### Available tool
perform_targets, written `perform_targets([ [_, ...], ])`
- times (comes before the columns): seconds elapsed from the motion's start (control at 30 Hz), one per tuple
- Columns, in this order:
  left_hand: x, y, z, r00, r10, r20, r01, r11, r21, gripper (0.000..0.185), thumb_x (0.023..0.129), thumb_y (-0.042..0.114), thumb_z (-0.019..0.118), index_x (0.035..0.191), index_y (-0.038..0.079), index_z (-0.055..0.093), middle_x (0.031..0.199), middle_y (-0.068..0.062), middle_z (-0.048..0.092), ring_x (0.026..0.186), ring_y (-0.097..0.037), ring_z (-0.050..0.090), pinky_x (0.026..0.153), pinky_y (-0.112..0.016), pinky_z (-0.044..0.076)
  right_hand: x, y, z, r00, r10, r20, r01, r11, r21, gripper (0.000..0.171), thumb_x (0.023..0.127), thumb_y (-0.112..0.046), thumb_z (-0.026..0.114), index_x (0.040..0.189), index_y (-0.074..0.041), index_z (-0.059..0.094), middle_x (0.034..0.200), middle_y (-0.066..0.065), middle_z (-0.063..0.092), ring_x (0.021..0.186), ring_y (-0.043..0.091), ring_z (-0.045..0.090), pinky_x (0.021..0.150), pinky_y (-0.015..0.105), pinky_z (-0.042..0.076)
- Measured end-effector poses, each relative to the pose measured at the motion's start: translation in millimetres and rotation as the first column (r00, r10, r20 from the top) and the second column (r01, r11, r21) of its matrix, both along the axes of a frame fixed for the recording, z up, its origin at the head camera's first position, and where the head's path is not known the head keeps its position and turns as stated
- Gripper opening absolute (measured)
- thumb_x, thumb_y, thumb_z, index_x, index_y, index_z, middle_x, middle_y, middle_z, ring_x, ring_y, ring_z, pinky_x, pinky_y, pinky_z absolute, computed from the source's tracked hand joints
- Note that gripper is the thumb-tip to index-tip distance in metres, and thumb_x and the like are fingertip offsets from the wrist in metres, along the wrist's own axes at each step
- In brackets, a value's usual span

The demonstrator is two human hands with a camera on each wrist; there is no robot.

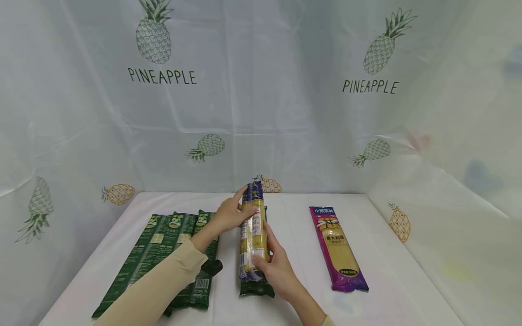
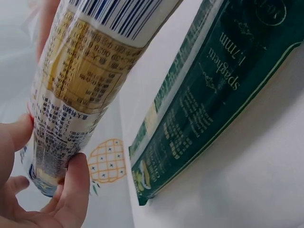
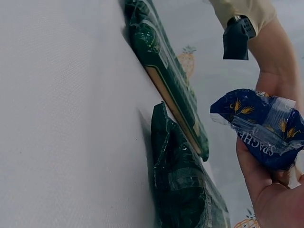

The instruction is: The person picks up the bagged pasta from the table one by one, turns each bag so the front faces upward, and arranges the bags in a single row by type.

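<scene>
A clear-and-blue packet of spaghetti [image 1: 253,231] is held up, tilted, between both hands over the table. My left hand [image 1: 231,213] grips its upper part, thumb across the front. Lower down, my right hand [image 1: 278,267] holds its right side, with the thumb on the front label. The left wrist view shows the packet's printed back label and barcode [image 2: 118,19]. Its blue crimped end [image 3: 261,126] faces the right wrist camera. Behind and beneath it lies a green spaghetti packet [image 1: 257,290], mostly hidden in the head view.
Several green spaghetti packets [image 1: 136,260] lie side by side on the left of the white table [image 1: 293,290]. A purple pasta packet [image 1: 340,246] lies on the right. A pineapple-print curtain [image 1: 265,104] hangs behind and at the sides.
</scene>
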State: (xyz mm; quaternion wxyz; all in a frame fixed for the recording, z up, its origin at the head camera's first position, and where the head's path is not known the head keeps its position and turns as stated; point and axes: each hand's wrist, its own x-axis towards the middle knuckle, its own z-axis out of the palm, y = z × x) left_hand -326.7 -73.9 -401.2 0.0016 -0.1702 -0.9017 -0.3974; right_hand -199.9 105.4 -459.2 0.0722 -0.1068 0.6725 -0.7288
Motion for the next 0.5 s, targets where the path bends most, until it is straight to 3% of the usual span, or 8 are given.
perform_targets([
  [0.2, 3.0, -3.7, -2.6, 0.999, -0.023, 0.026, 0.023, 1.0, -0.004, 0.082, 0.106, 0.049, 0.064, 0.172, 0.023, 0.023, 0.085, -0.011, 0.066, 0.065, -0.02, 0.06, 0.058, -0.035, 0.046, 0.0, -1.5, 0.0, 1.0, 0.005, 0.0, -0.005, 1.0, 0.003, 0.093, 0.105, -0.003, 0.065, 0.171, -0.039, 0.012, 0.163, 0.023, 0.036, 0.128, 0.035, 0.065, 0.096, 0.047, 0.06],
  [0.5, 5.6, 1.7, -6.3, 0.997, 0.013, 0.077, -0.024, 0.99, 0.141, 0.077, 0.105, 0.037, 0.069, 0.17, 0.027, 0.029, 0.105, -0.014, 0.064, 0.074, -0.022, 0.055, 0.064, -0.035, 0.044, 1.2, -1.7, 1.4, 1.0, -0.017, 0.006, 0.017, 0.996, 0.091, 0.094, 0.103, -0.005, 0.068, 0.172, -0.035, 0.012, 0.158, 0.024, 0.04, 0.121, 0.031, 0.067, 0.095, 0.045, 0.061],
])
